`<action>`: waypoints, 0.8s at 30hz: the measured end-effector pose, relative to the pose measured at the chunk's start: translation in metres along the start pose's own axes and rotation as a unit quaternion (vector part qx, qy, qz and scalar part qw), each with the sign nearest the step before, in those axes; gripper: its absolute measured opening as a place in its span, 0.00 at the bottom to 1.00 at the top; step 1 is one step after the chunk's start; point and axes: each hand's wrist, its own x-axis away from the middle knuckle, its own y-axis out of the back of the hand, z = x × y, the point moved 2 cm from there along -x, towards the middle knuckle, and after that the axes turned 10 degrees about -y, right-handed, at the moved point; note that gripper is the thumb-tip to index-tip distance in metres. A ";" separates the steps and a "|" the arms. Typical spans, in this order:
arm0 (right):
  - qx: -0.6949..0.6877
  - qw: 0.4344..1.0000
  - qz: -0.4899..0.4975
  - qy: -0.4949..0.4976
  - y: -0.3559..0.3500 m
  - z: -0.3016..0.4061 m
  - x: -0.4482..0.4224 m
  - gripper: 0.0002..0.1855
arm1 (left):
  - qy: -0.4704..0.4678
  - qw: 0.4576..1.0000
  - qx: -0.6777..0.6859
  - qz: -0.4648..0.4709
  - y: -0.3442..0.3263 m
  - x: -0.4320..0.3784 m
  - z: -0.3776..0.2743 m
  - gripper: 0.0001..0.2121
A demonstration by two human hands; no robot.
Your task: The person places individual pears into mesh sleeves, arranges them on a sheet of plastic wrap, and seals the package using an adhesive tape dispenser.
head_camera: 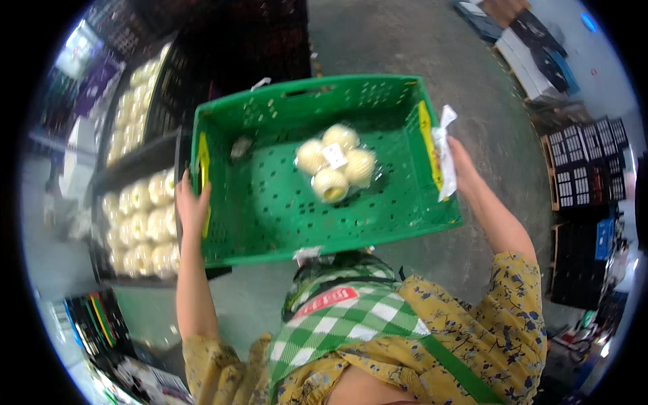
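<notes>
A green plastic crate [283, 217] with perforated walls is held up in front of me. My left hand [192, 205] grips its left end wall by the yellow-edged handle. At the opposite end wall my right hand [459, 164] holds on, its fingers partly hidden behind white paper labels [446, 154]. Inside the crate lies a clear plastic-wrapped pack of several round, pale, ridged items [340, 164], apparently peeled fruit, with a small white label on it. A small clear scrap [242, 147] sits near the crate's left back corner.
Black crates [179, 167] of similar pale wrapped items [139, 223] stand at the left. Dark stacked crates [253, 40] rise behind. Along the right are pallets [549, 177] with black crates [582, 162] and white boxes [521, 61]. Grey-green floor [385, 35] runs between.
</notes>
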 end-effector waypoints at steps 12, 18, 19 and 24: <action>0.073 0.994 0.056 -0.061 0.045 -0.009 -0.034 0.28 | -0.259 0.936 -0.107 0.215 0.023 0.110 -0.095 0.19; 0.080 0.993 0.057 -0.059 0.043 -0.006 -0.030 0.25 | -0.249 0.946 -0.112 0.173 0.022 0.110 -0.101 0.17; 0.080 0.993 0.059 -0.057 0.044 -0.008 -0.031 0.24 | -0.242 0.948 -0.114 0.170 0.022 0.111 -0.101 0.17; 0.067 0.995 0.066 -0.035 0.044 -0.008 -0.022 0.17 | -0.225 0.953 -0.118 0.164 0.023 0.115 -0.101 0.19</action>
